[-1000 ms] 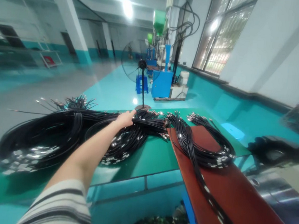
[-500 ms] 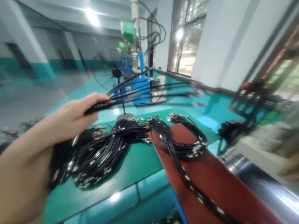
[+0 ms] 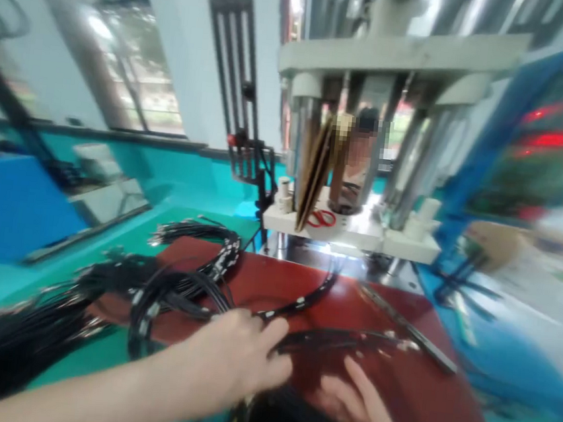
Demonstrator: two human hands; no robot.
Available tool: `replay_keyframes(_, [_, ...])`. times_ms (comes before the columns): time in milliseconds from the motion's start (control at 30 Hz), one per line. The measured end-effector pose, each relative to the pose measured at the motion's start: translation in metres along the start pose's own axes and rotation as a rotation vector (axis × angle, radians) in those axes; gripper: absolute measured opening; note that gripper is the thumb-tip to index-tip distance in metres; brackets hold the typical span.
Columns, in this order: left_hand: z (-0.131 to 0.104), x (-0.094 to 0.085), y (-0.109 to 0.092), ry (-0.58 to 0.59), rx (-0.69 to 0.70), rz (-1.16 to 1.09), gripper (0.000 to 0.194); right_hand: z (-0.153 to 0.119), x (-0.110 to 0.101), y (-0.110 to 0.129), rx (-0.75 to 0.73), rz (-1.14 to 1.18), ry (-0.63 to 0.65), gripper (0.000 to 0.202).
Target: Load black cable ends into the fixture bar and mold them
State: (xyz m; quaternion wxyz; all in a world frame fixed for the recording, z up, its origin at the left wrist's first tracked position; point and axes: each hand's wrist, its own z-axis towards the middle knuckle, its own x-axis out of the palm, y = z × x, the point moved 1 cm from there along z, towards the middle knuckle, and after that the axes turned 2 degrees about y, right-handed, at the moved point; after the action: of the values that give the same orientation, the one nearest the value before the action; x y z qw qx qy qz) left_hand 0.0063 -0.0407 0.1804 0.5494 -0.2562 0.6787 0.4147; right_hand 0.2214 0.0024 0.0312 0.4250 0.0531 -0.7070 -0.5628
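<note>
Over the flat red-brown tabletop point(image 3: 422, 400) runs a thin bundle of flexible black cables point(image 3: 321, 341), pinched in the left hand point(image 3: 244, 360); the right hand point(image 3: 358, 397), fingers parted, is just beside it. Supporting the strands near their small pale end tips point(image 3: 405, 344) should prevent tangling.

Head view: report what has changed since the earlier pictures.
The left hand, which lifted black cables off the green table, has swung right and now holds a black cable bundle over the red board. The right hand has come into view, fingers apart. The camera has turned right, toward the machine. The coil at the board's far end stayed there.
</note>
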Motion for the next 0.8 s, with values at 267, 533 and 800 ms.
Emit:
replay_keyframes(267, [0.037, 0.063, 0.022, 0.238, 0.05, -0.292, 0.023, 0.003, -0.003, 0.027, -0.064, -0.098, -0.22, 0.025])
replay_keyframes(533, [0.122, 0.061, -0.042, 0.323, 0.186, -1.331, 0.024, 0.027, -0.026, 0.039, -0.079, -0.409, -0.088, 0.041])
replay_keyframes(800, [0.169, 0.099, -0.051, 0.42, -0.052, -1.564, 0.011, 0.03, -0.071, 0.076, -0.329, -0.022, -0.387, 0.035])
